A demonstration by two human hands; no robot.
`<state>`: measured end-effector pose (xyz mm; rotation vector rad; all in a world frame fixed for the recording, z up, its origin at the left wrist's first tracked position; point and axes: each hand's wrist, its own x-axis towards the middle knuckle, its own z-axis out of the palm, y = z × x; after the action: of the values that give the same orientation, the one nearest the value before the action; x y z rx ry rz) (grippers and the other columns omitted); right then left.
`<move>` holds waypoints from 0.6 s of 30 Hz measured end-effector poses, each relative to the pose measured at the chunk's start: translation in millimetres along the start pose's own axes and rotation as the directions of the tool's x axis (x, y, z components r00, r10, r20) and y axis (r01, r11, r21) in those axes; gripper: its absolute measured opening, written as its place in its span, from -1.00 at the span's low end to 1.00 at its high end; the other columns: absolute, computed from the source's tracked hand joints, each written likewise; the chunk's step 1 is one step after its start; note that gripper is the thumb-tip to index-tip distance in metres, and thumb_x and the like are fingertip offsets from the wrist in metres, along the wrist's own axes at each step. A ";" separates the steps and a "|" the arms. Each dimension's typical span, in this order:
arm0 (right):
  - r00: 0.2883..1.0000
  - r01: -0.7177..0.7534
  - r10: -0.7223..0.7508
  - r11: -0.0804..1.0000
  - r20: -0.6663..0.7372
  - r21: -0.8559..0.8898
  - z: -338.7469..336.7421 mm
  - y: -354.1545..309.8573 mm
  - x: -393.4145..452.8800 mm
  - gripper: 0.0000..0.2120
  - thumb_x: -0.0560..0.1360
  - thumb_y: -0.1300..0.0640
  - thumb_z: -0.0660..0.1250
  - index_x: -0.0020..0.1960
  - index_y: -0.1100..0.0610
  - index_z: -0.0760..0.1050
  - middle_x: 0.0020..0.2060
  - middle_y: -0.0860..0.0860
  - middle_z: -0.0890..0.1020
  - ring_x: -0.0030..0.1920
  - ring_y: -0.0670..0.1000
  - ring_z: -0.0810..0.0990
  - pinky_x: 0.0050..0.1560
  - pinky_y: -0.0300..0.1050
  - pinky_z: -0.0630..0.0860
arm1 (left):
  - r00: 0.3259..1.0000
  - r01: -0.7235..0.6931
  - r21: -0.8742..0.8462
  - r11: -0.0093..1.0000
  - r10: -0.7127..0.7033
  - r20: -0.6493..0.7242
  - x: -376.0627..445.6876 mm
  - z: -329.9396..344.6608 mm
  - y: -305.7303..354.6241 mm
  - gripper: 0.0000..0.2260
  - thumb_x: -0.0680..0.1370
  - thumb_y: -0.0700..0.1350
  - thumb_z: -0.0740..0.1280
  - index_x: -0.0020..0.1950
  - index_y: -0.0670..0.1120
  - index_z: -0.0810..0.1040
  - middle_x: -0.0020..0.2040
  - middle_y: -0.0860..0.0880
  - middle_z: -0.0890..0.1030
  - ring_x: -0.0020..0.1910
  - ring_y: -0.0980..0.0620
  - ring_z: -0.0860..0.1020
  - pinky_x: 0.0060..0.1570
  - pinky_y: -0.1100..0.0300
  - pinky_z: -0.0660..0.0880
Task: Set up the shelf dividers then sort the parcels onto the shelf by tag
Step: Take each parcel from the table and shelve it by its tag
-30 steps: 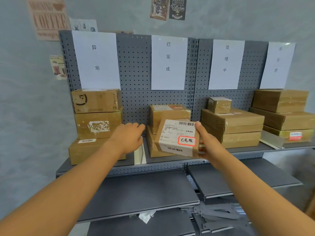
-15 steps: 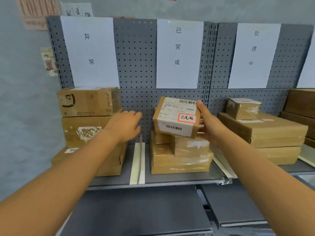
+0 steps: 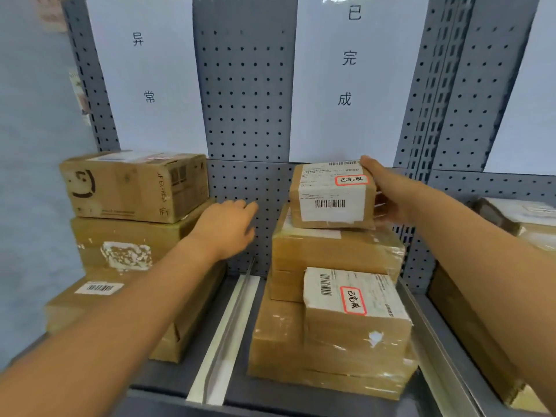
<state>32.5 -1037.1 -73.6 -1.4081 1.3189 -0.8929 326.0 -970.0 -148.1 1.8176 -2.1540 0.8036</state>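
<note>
My right hand (image 3: 388, 192) grips a small brown parcel (image 3: 331, 197) by its right end; the parcel bears a white label and a red-framed handwritten tag. It rests on top of the middle stack of parcels (image 3: 331, 296), under the paper sign (image 3: 349, 76) reading 已完成. A lower parcel in that stack carries the same red-framed tag (image 3: 353, 300). My left hand (image 3: 228, 227) hovers with relaxed fingers in the gap left of the stack, holding nothing. A clear divider (image 3: 228, 323) with cream tape runs front to back on the grey shelf (image 3: 168, 377).
At the left, three stacked cartons (image 3: 132, 224) sit under the sign 异常 (image 3: 144, 70). More parcels (image 3: 517, 218) lie at the right beyond a second divider (image 3: 433, 341). Grey pegboard (image 3: 243, 94) backs the shelf.
My right hand has carried the tagged parcel up and back and set it on top of the middle stack. The camera has moved closer to the shelf. My left hand stays in the gap.
</note>
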 end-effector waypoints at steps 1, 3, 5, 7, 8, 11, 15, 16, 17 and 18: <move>1.000 -0.027 0.027 0.999 -0.005 -0.021 -0.8 1.4 6.7 -0.42 0.52 -0.40 0.19 0.14 0.09 0.58 0.04 0.15 0.67 0.05 0.17 0.65 -0.13 0.00 0.62 | 1.000 0.008 -0.007 1.000 -0.008 0.005 1.9 3.6 -2.6 -0.66 0.63 0.03 0.19 0.37 -0.06 0.38 0.13 -0.10 0.56 0.09 -0.12 0.54 -0.12 0.06 0.44; 0.997 -0.050 0.045 0.995 -0.063 -0.082 -1.8 4.1 17.5 -0.42 0.55 -0.36 0.18 0.21 0.13 0.54 0.10 0.16 0.63 0.08 0.15 0.62 -0.05 0.00 0.58 | 1.000 0.016 -0.018 1.000 -0.016 0.013 6.0 9.4 -6.4 -0.65 0.63 0.03 0.19 0.39 -0.05 0.38 0.16 -0.09 0.56 0.12 -0.11 0.54 -0.11 0.07 0.44; 0.988 -0.035 0.019 0.994 -0.150 -0.104 -1.8 3.1 23.5 -0.45 0.60 -0.27 0.16 0.28 0.18 0.50 0.08 0.15 0.63 0.08 0.13 0.58 0.04 0.01 0.50 | 1.000 0.014 -0.022 1.000 -0.013 0.016 9.5 13.2 -8.7 -0.65 0.64 0.04 0.18 0.39 -0.04 0.38 0.18 -0.08 0.56 0.13 -0.09 0.54 -0.12 0.09 0.41; 0.970 0.023 -0.065 0.984 -0.236 -0.177 -2.9 -5.4 24.8 -0.47 0.64 -0.18 0.14 0.31 0.25 0.48 0.09 0.16 0.63 0.12 0.18 0.57 0.09 0.05 0.46 | 1.000 0.020 -0.036 0.999 -0.019 0.012 12.2 12.9 -10.7 -0.65 0.64 0.04 0.18 0.39 -0.04 0.38 0.18 -0.07 0.56 0.13 -0.09 0.54 -0.10 0.08 0.43; 0.953 0.073 -0.141 0.966 -0.268 -0.248 -2.5 -11.6 24.2 -0.48 0.65 -0.14 0.13 0.31 0.29 0.47 0.16 0.20 0.62 0.17 0.22 0.57 0.13 0.06 0.46 | 1.000 0.026 -0.047 0.999 -0.026 0.008 12.4 11.2 -11.5 -0.65 0.64 0.04 0.19 0.39 -0.04 0.38 0.18 -0.08 0.56 0.13 -0.10 0.54 -0.09 0.07 0.46; 0.862 0.334 -0.453 0.845 -0.228 -0.418 13.9 -30.7 12.3 -0.60 0.65 -0.04 0.21 0.29 0.25 0.50 0.19 0.17 0.59 0.10 0.17 0.56 0.05 -0.05 0.49 | 0.999 0.046 -0.058 0.997 -0.045 0.008 5.9 0.3 -13.1 -0.65 0.64 0.02 0.19 0.39 -0.06 0.38 0.19 -0.09 0.55 0.14 -0.10 0.53 -0.04 0.04 0.50; 0.669 0.667 -0.735 0.528 0.110 -0.526 73.3 -48.1 -13.6 -0.70 0.62 0.05 0.26 0.29 0.15 0.53 0.15 0.05 0.59 0.07 0.01 0.52 -0.01 -0.21 0.42 | 0.997 0.078 0.003 0.997 -0.078 0.009 -17.3 -28.5 -18.9 -0.67 0.63 0.02 0.18 0.36 -0.07 0.39 0.16 -0.09 0.55 0.11 -0.10 0.54 -0.05 0.03 0.50; 0.619 0.729 -0.755 0.448 0.218 -0.517 92.8 -48.7 -21.1 -0.69 0.62 0.07 0.26 0.31 0.16 0.52 0.19 0.07 0.59 0.13 0.02 0.53 0.09 -0.18 0.42 | 0.996 0.093 0.017 0.996 -0.093 -0.001 -26.0 -37.4 -21.6 -0.70 0.63 0.02 0.18 0.31 -0.08 0.41 0.12 -0.08 0.55 0.06 -0.10 0.54 -0.08 0.02 0.50; 0.575 0.777 -0.755 0.382 0.317 -0.500 112.2 -47.9 -29.0 -0.68 0.63 0.08 0.26 0.34 0.15 0.50 0.23 0.08 0.58 0.20 0.03 0.53 0.18 -0.14 0.42 | 0.994 0.111 0.036 0.993 -0.111 -0.014 -36.2 -46.2 -24.4 -0.74 0.62 0.02 0.19 0.23 -0.08 0.41 0.05 -0.08 0.54 0.00 -0.09 0.53 -0.14 0.03 0.50; 0.533 0.816 -0.741 0.323 0.409 -0.479 130.7 -45.1 -36.9 -0.67 0.63 0.08 0.26 0.37 0.13 0.47 0.26 0.08 0.56 0.23 0.05 0.52 0.23 -0.10 0.43 | 0.991 0.135 0.060 0.989 -0.134 -0.023 -48.4 -54.4 -27.1 -0.79 0.61 0.02 0.20 0.15 -0.08 0.41 -0.01 -0.06 0.53 -0.08 -0.08 0.52 -0.20 0.04 0.48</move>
<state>163.9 -981.9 -60.2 -2.7584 0.7729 -0.9678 352.6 -902.8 -119.4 1.9524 -1.9912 0.8608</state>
